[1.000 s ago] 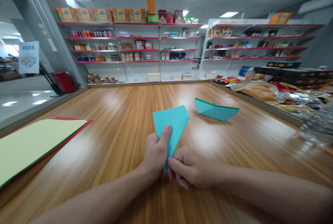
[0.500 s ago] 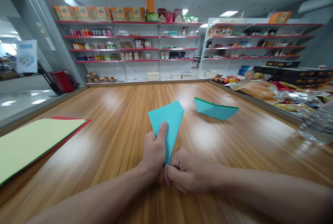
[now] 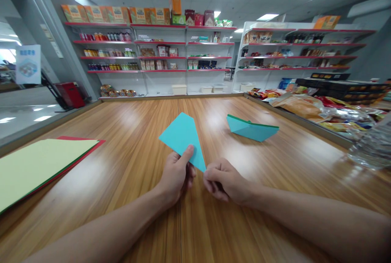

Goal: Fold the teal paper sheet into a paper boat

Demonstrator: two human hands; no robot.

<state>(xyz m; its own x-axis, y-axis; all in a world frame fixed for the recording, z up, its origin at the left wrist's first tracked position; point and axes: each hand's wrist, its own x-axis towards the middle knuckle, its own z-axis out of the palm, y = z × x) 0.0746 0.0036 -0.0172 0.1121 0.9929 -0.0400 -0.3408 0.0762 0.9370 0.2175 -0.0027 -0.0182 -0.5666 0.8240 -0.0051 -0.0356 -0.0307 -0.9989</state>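
A folded sheet of blue paper [image 3: 182, 130] is held up above the wooden table [image 3: 131, 132], its pointed end slanting down to the right. My left hand [image 3: 177, 173] grips its lower edge, thumb flat on top and fingers underneath. At the pointed tip, my right hand [image 3: 227, 179] is closed, with thumb and forefinger pinching the paper. Beyond my right hand lies a folded paper boat [image 3: 253, 129], blue with a green upper edge, resting on the tabletop apart from both hands.
Paper sheets [image 3: 39, 165], pale yellow on top with green and red below, lie at the left. A clear plastic bottle [image 3: 372, 145] is at the right edge. Packaged snacks [image 3: 302, 106] and black boxes [image 3: 342, 88] sit beyond the table's right rim. Stocked shelves [image 3: 159, 43] stand behind.
The blue paper has turned counterclockwise, its wide end swinging left and its tip moving up and right. My right hand has moved up with the tip. The paper boat stays put.
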